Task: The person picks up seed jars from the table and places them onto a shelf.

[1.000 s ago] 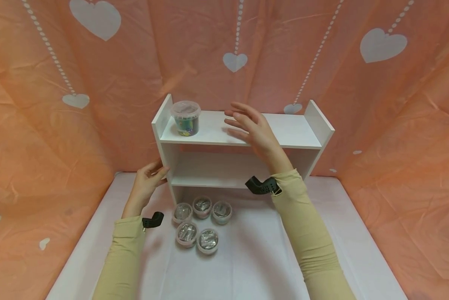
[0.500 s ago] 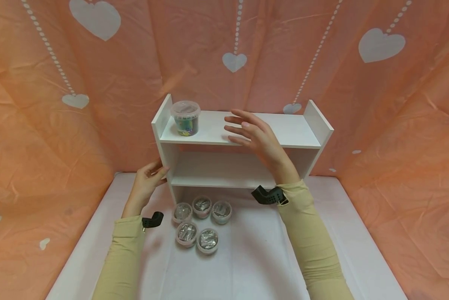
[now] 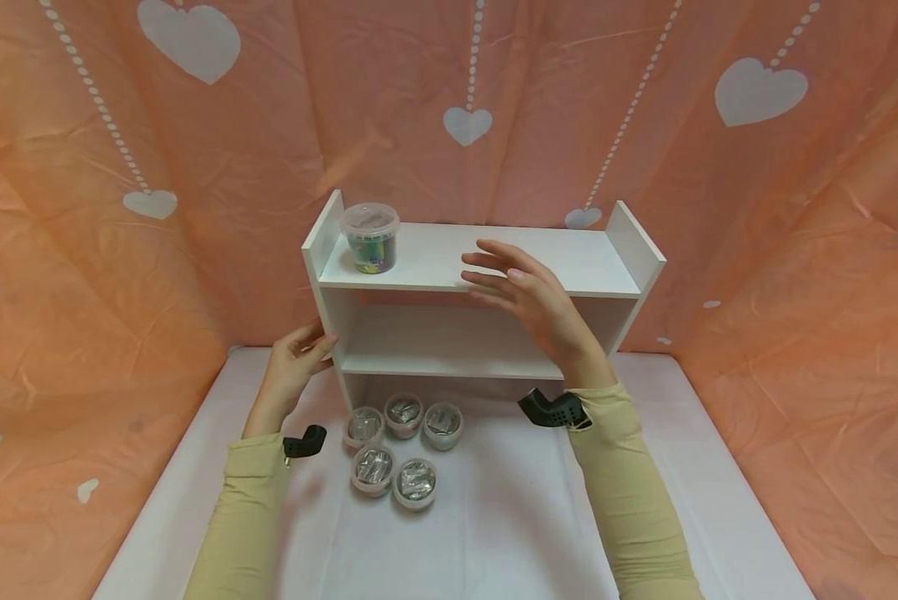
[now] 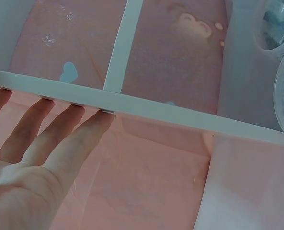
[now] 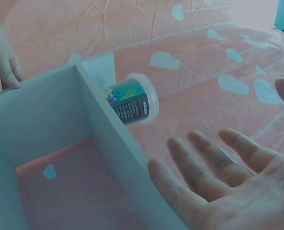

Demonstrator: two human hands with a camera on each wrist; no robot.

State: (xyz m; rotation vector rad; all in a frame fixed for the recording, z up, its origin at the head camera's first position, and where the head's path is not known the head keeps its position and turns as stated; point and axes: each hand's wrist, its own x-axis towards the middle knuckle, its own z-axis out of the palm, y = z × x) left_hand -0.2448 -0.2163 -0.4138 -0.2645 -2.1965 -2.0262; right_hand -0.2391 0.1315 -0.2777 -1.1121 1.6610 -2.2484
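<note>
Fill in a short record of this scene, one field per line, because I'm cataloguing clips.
Left hand: touches the left side panel of the shelf unit
Right hand: fingers spread, holding nothing, near the front edge of the top shelf
Furniture: white shelf unit
On top shelf: one lidded tub with colourful label, upright, left end
On white tabletop: five clear-lidded tubs, silvery contents, three behind two
Backdrop: orange-pink sheet with white hearts
</note>
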